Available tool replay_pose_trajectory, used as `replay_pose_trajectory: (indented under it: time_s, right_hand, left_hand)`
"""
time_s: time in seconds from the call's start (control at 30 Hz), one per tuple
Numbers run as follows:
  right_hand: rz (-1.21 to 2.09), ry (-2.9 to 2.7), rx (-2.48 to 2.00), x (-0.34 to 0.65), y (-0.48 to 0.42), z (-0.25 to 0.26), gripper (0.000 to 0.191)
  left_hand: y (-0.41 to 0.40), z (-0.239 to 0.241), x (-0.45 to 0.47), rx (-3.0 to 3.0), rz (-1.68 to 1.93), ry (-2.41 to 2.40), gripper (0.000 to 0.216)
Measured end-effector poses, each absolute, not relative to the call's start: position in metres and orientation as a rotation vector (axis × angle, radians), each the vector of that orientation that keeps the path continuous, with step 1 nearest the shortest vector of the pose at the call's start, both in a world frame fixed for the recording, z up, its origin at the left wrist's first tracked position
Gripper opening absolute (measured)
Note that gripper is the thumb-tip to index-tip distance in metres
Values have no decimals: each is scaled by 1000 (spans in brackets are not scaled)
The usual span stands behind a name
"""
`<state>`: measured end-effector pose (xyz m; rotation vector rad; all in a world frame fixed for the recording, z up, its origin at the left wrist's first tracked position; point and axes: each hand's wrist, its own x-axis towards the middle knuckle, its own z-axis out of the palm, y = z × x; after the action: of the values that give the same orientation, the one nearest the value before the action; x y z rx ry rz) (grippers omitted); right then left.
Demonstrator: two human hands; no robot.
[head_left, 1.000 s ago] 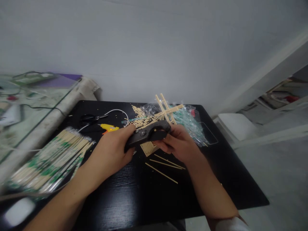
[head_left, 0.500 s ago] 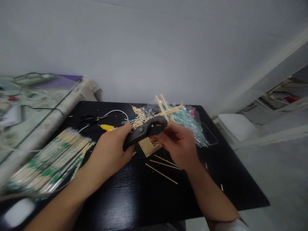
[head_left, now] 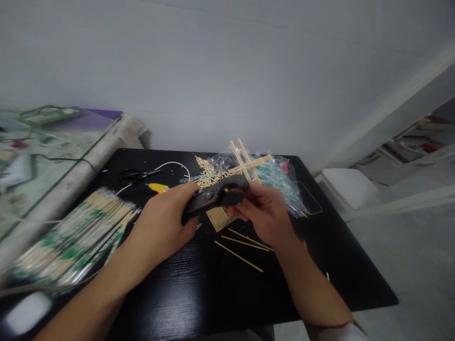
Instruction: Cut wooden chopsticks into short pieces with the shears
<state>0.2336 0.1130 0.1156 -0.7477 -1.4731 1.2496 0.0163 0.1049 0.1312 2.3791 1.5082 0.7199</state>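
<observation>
Inside the surface's (head_left: 167, 293) far edge, my left hand (head_left: 168, 215) grips cutters (head_left: 208, 196), likely for leverage; my right hand (head_left: 268, 213) hides its grasp.

Nearer the person than the left hand (head_left: 170, 210) gripping the black tool (head_left: 213, 196), I see bare tabletop (head_left: 192, 289) to pass over. Beyond that grip, crossed sticks (head_left: 245, 165) and crumpled plastic (head_left: 286, 184) bar the way; below, a small box (head_left: 217, 220) and loose sticks (head_left: 238, 256). Whether box and tool touch, I can't quite tell.
</observation>
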Motion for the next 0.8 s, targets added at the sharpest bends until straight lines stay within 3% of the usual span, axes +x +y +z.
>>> replay_pose_trajectory:
  time_s: [0.8]
  right_hand:
    - [1345,-1489,-667,235,114,116,30]
  left_hand:
    - [102,132,14,2332,641,1527,8]
